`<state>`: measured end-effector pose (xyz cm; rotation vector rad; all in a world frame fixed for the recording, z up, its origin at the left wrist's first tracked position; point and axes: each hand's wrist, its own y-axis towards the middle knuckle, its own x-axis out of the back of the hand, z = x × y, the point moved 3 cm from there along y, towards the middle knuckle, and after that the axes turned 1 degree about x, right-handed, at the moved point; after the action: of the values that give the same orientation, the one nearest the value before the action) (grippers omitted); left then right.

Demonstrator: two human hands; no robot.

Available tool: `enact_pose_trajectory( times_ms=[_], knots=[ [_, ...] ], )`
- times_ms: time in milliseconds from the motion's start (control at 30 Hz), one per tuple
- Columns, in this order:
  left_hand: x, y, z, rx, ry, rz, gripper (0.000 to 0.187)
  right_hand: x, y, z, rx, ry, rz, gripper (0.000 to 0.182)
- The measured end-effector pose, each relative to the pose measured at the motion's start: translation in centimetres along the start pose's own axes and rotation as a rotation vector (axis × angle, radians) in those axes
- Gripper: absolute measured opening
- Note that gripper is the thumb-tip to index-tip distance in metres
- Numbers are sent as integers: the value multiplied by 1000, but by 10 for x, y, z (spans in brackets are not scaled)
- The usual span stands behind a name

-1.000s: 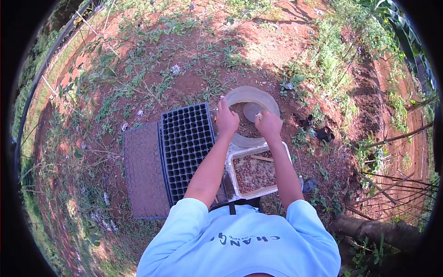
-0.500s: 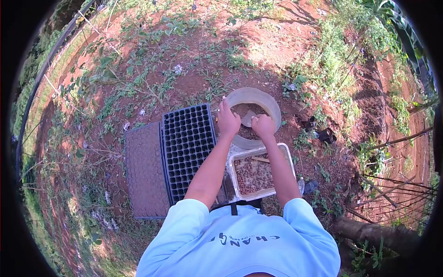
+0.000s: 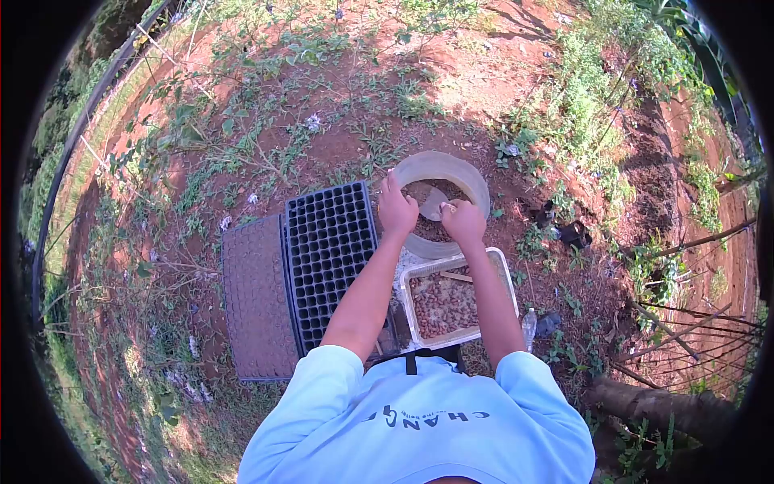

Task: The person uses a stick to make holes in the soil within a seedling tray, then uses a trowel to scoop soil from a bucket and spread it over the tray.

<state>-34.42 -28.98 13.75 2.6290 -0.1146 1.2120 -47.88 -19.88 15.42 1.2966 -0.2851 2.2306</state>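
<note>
Both hands sit over the round tub (image 3: 476, 181) of soil. Over the last second the right hand (image 3: 463, 222) has drifted left toward the left hand (image 3: 397, 211), so they are now near each other but not touching. The right fist is closed on a pale scoop (image 3: 434, 202) whose blade lies on the soil; the left rests on the tub's near rim, grip unclear. That suggests scooping has begun. The seed box (image 3: 504, 282) sits just below, the black cell tray (image 3: 326, 258) to the left

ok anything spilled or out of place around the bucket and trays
Nothing stands out. Both hands, left hand and right hand, are in the round bucket; the seed tub sits upright, and the black tray lies flat beside it.
</note>
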Motion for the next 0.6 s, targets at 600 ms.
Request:
enact_pose_trajectory(
  times_ms=[600],
  knots=[
    [4, 1, -2, 21, 6, 8, 74, 25, -48, -13, -188, 310, -218, 33]
  ],
)
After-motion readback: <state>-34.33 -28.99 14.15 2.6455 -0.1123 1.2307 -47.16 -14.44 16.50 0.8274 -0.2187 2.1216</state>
